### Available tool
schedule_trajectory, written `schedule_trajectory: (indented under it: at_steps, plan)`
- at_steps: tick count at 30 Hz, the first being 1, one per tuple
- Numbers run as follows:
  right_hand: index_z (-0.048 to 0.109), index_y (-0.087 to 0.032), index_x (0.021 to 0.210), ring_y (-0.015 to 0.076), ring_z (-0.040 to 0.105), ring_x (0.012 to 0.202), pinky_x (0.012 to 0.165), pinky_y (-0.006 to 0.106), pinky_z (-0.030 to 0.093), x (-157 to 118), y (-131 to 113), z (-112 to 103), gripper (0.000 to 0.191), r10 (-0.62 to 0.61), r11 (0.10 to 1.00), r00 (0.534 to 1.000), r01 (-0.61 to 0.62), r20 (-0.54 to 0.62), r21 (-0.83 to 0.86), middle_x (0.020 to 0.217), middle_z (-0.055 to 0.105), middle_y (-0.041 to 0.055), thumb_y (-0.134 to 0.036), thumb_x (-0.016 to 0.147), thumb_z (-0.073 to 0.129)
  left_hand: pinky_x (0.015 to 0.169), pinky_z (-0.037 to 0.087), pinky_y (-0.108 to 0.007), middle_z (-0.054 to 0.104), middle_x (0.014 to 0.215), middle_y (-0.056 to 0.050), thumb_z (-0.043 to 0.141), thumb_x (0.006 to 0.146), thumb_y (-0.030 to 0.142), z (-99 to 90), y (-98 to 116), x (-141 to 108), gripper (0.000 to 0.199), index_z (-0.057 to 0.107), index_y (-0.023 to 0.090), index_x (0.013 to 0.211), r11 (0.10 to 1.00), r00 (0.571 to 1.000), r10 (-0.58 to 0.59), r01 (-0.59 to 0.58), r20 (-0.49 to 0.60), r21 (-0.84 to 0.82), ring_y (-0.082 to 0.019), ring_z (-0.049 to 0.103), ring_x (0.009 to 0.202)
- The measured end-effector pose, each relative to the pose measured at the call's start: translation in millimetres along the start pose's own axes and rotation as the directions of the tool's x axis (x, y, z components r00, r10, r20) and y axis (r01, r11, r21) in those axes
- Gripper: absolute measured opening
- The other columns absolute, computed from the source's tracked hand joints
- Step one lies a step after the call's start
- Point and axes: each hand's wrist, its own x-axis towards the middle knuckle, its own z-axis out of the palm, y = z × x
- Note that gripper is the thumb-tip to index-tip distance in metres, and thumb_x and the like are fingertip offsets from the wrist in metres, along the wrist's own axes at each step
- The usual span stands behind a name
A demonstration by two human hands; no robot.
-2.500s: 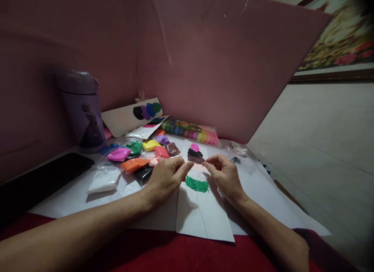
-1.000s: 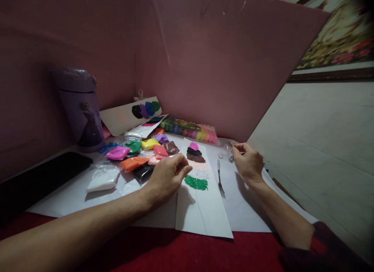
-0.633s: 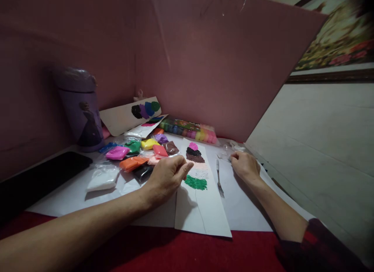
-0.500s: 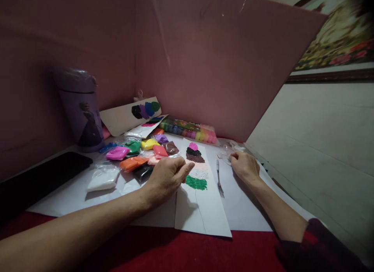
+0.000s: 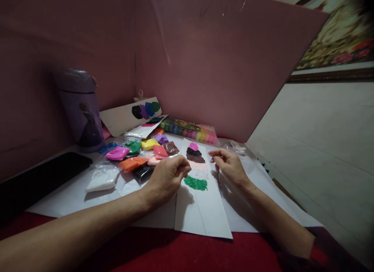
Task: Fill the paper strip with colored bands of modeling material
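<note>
On the left, small clear plastic packets of brightly coloured, clay-like stuff (image 5: 134, 163) lie just beside the left hand (image 5: 168, 176), its thumb and forefinger pinched over the long white card banded pink to green (image 5: 201, 215); I can't tell whether they grip anything. A slim metal fork (image 5: 221, 191) lies partly hidden by the right hand (image 5: 228, 165), half-curled, contents unclear, which has just returned from the crumpled clear plastic (image 5: 238, 148) farther right, so both hands now flank the coloured bands.
</note>
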Motion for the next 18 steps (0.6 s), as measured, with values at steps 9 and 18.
schedule_trajectory:
  at_steps: [9, 18]
  plan:
    - [0.063, -0.015, 0.084, 0.0081, 0.045, 0.049, 0.042, 0.020, 0.035, -15, -20, 13, 0.034, 0.024, 0.959, 0.980, -0.079, 0.199, 0.271, 0.069, 0.063, 0.0025, -0.048, 0.082, 0.052, 0.053, 0.033, -0.022, 0.057, 0.059, 0.002, 0.060, 0.076, 0.023, 2.9, -1, -1, 0.013, 0.058, 0.015, 0.066, 0.999, 0.999, 0.022, -0.021, 0.045, -0.030, -0.009, 0.045, 0.055]
    - [0.060, -0.016, 0.082, 0.0070, 0.040, 0.043, 0.042, 0.020, 0.033, -25, -22, 19, 0.036, 0.063, 0.967, 0.908, -0.158, 0.414, 0.199, 0.057, 0.050, -0.0039, -0.050, 0.085, 0.048, 0.051, 0.030, -0.021, 0.052, 0.056, 0.003, 0.062, 0.076, 0.030, 5.2, -4, -3, 0.021, 0.055, 0.015, 0.062, 1.000, 0.994, 0.021, -0.019, 0.112, -0.016, -0.009, 0.041, 0.053]
